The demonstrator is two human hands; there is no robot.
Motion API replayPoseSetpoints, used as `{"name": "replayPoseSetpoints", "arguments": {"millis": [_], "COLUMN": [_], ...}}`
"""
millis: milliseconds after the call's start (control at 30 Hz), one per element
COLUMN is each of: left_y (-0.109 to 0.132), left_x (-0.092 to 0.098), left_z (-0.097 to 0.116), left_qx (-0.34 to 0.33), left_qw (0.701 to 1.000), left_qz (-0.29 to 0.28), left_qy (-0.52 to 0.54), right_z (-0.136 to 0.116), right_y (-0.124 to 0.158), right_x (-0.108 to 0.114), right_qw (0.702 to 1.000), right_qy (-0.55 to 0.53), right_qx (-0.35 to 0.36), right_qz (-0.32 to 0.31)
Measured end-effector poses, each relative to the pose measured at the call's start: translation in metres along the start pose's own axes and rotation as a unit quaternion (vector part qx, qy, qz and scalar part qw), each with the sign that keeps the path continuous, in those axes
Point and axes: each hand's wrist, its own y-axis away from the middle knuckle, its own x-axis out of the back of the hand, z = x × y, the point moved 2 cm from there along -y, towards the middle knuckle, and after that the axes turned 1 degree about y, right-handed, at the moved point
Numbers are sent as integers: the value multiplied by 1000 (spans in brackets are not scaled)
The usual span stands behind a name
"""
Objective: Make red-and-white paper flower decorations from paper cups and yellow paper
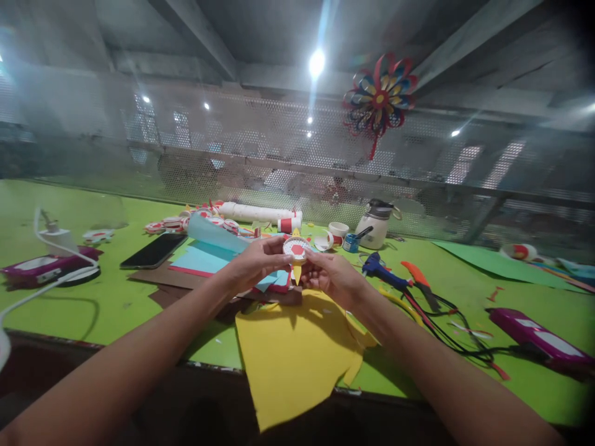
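Between my two hands is a small round paper disc [295, 249], white with a dotted rim and a red centre. Yellow pointed paper tips stick out at its top and bottom. My left hand [260, 261] pinches its left edge, and my right hand [332, 272] grips the right edge, with some fingers curled below. Under the hands lies a yellow paper sheet [300, 359] with a ragged edge, overhanging the table front. Behind the left hand are blue paper [195, 260] and brown sheets [153, 279].
A blue glue gun [385, 271], an orange-handled cutter [418, 282] and tangled cables lie at right, near a purple power strip [539, 337]. At left are a phone [155, 250] and another power strip [39, 266]. Paper cups [338, 231] and a jug [375, 224] stand behind.
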Motion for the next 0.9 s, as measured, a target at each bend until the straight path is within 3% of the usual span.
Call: {"name": "replayPoseSetpoints", "arguments": {"millis": [200,467,733,900], "left_y": [1,2,4,3], "left_x": [-2,-3,-6,-5], "left_z": [1,2,5,3], "left_qx": [-25,-60,-73,-73], "left_qw": [999,997,994,996], "left_qz": [0,14,52,13], "left_qy": [-32,-55,-66,-46], "right_z": [-1,-5,-4,-3], "right_y": [1,7,8,4], "right_x": [0,-6,-5,-2], "right_qw": [999,999,997,998], "right_qy": [-30,-28,-55,-49], "right_qx": [-17,-10,-14,5], "right_qz": [-31,-28,-43,-43]}}
